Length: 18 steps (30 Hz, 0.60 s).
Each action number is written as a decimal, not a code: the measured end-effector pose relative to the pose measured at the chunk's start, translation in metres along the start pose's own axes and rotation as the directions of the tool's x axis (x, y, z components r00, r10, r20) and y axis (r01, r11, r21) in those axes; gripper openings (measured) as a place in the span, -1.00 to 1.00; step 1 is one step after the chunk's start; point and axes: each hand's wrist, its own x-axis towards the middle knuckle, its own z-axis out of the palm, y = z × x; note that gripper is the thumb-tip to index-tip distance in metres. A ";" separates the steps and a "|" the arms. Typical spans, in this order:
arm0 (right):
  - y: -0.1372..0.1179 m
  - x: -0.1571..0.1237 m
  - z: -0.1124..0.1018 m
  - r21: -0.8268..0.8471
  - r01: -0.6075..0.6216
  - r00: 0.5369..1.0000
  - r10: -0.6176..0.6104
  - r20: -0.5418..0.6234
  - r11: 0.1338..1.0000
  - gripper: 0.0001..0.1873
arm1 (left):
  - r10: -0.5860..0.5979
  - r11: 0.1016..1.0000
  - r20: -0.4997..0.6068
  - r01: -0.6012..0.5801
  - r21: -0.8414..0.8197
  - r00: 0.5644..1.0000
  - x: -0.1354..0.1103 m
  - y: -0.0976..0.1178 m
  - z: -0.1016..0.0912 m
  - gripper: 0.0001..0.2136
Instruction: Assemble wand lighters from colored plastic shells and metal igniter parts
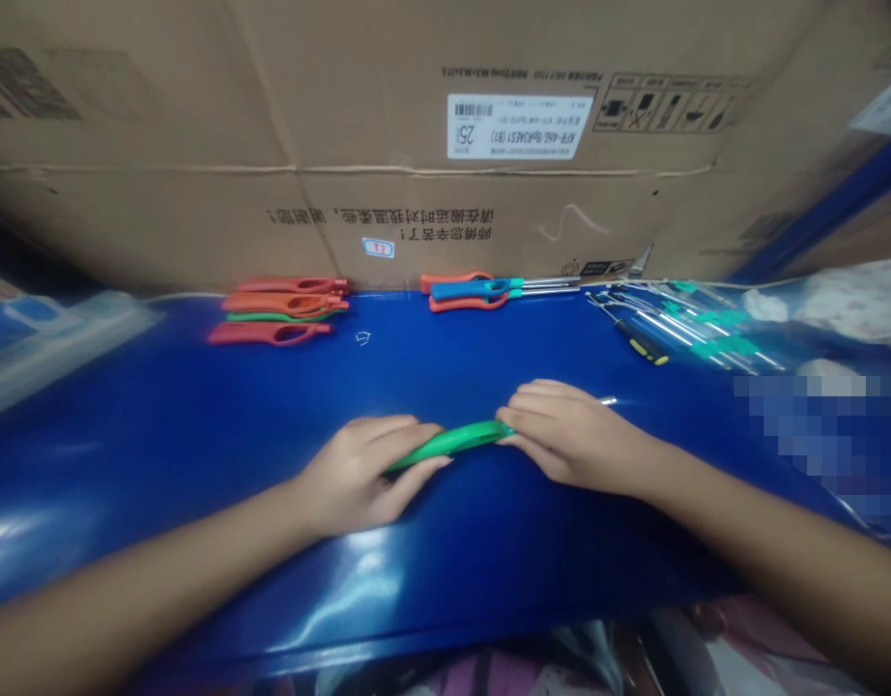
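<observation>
A green long-necked lighter point(456, 440) is held between both hands above the blue tabletop point(431, 561). My left hand point(373, 469) is closed around the handle's left end. At its right end, my right hand point(561, 430) grips where the metal tube joins; the silvery tube tip point(609, 400) shows beyond the fingers. Several loose handles, among them a red handle point(272, 333) and an orange handle point(278, 302), lie at the back left. Lighters with tubes, including a blue lighter point(467, 288), rest at the back middle.
A large cardboard box point(199, 116) walls off the back. Toward the right lie a black and yellow screwdriver point(640, 346) and a pile of metal tubes with teal ends point(706, 324). Small white pieces point(362, 338) sit near the handles. Clear plastic bags point(69, 338) lie at the left.
</observation>
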 end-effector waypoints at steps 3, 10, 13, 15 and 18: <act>0.009 0.003 -0.003 -0.011 -0.053 0.998 0.053 0.019 0.999 -0.75 | -0.063 0.998 0.007 0.063 0.027 0.998 0.005 -0.006 0.000 -0.80; 0.023 0.001 -0.013 0.026 -0.141 0.983 0.137 0.121 0.990 -0.72 | -0.226 0.974 0.121 0.227 0.009 0.967 0.011 -0.013 -0.004 -0.69; 0.021 0.001 -0.015 -0.012 -0.156 0.973 0.156 0.173 0.988 -0.69 | -0.261 0.962 0.152 0.270 -0.038 0.953 0.012 -0.011 -0.006 -0.77; 0.018 0.001 -0.015 -0.069 -0.126 0.976 0.136 0.173 0.990 -0.67 | -0.265 0.958 0.164 0.278 -0.068 0.950 0.012 -0.009 -0.007 -0.78; 0.013 -0.001 -0.010 -0.158 -0.059 0.990 0.078 0.121 0.986 -0.64 | -0.252 0.959 0.171 0.270 -0.092 0.953 0.010 -0.005 -0.006 -0.79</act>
